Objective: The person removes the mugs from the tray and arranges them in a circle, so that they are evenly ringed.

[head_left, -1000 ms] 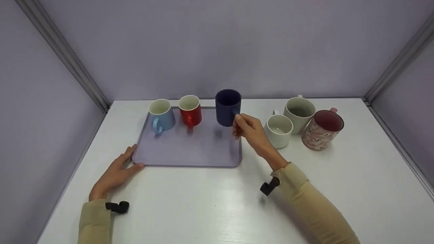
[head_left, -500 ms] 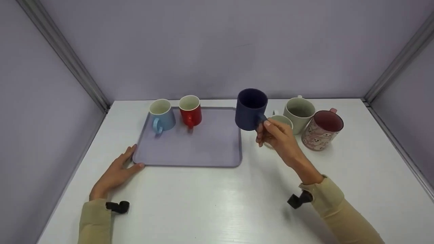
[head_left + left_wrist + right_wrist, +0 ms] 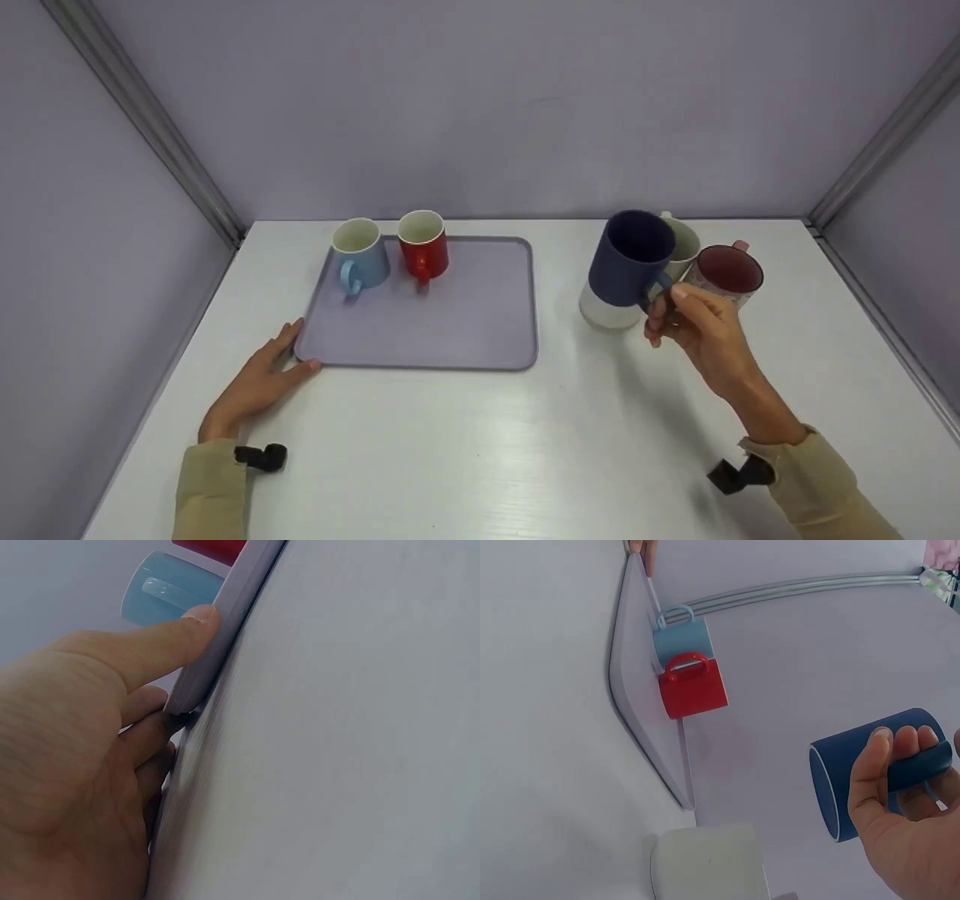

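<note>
From the head view, the right hand (image 3: 701, 326) is gripping the navy mug (image 3: 630, 259) by its handle, holding it in the air above the white mug (image 3: 604, 313), right of the tray (image 3: 450, 330). At the left wrist, the left hand (image 3: 82, 765) is resting with relaxed fingers against the tray's (image 3: 225, 622) corner. At the right wrist, fingers (image 3: 885, 765) are curling round the navy mug's (image 3: 855, 772) handle.

Navy mug (image 3: 628, 259): solid dark blue, in & out. Cup beneath it (image 3: 606, 314): plain off-white. Mug behind (image 3: 682, 244): pale grey-green. Patterned mug (image 3: 726, 274): pink w/ small white figures, maroon interior. Tray (image 3: 420, 337): lavender-grey. On tray: light-blue mug (image 3: 361, 255), white interior; red mug (image 3: 424, 245), white interior. Table (image 3: 480, 442): white. Sleeves (image 3: 208, 491): beige.
</note>
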A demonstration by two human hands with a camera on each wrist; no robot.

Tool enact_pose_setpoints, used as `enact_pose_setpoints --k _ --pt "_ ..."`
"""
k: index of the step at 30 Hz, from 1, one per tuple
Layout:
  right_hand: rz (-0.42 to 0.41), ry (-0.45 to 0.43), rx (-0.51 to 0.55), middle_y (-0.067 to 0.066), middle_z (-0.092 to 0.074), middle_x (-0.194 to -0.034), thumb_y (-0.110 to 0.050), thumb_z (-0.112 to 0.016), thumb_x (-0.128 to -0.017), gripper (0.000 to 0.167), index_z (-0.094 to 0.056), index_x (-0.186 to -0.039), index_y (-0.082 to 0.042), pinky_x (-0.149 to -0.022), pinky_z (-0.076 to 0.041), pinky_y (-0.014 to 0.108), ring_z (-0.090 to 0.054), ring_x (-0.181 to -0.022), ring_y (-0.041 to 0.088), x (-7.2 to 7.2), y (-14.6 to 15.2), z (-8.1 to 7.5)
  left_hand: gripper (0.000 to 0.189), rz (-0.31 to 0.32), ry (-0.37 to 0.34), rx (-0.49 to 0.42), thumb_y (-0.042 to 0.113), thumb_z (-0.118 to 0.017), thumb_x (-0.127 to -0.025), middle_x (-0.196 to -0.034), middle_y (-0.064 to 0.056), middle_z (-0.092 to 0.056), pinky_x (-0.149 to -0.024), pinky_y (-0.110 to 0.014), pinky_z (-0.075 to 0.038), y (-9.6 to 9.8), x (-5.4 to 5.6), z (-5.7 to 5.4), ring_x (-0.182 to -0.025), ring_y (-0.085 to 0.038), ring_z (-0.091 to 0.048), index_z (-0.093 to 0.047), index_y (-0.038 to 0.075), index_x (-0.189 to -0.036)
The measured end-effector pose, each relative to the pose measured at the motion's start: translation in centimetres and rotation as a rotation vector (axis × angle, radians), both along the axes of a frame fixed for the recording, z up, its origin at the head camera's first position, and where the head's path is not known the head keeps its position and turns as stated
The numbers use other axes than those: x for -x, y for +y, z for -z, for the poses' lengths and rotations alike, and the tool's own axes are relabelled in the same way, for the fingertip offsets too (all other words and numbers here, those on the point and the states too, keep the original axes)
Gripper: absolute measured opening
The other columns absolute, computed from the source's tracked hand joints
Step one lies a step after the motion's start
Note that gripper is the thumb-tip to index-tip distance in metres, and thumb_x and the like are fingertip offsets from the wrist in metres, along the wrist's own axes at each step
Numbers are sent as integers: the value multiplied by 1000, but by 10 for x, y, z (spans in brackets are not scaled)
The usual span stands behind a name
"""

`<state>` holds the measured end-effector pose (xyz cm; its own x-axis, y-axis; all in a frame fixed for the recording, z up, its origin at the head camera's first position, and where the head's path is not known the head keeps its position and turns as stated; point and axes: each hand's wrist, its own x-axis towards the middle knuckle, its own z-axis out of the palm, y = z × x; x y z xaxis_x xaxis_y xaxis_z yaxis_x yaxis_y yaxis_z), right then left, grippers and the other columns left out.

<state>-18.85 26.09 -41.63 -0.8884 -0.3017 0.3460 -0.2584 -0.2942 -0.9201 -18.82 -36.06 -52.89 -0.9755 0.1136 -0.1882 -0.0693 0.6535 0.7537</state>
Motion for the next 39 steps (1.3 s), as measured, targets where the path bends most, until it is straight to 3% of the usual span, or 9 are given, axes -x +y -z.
enact_pose_setpoints --k 7,22,30,39 --pt "-63 43 73 11 -71 -92 5 -31 -112 37 -64 -96 11 -70 -63 29 -71 -79 20 -14 27 8 92 -1 1 -3 53 -68 -103 -179 -20 -4 -130 -73 -5 1 0 2 -165 -49 0 -18 19 -173" --pt "-61 -48 104 12 -72 -89 5 -19 -109 50 -65 -92 11 -68 -61 33 -73 -78 23 -33 70 34 92 0 -7 -2 55 -67 -103 -179 -19 -4 -129 -73 -4 2 -1 2 -165 -49 1 -17 20 -173" --pt "-35 -88 101 12 -75 -85 7 -19 -107 52 -67 -88 12 -67 -61 32 -75 -78 23 -38 85 51 93 2 4 6 53 -67 -103 -179 -20 -4 -130 -72 -5 0 0 -1 -165 -48 0 -17 19 -173" --pt "94 -173 -23 9 -74 -82 5 -25 -108 51 -70 -85 4 -66 -60 29 -73 -75 21 -46 95 66 93 0 6 4 53 -68 -103 -179 -20 -4 -130 -71 -5 0 -1 -3 -165 -47 0 -18 18 -173"
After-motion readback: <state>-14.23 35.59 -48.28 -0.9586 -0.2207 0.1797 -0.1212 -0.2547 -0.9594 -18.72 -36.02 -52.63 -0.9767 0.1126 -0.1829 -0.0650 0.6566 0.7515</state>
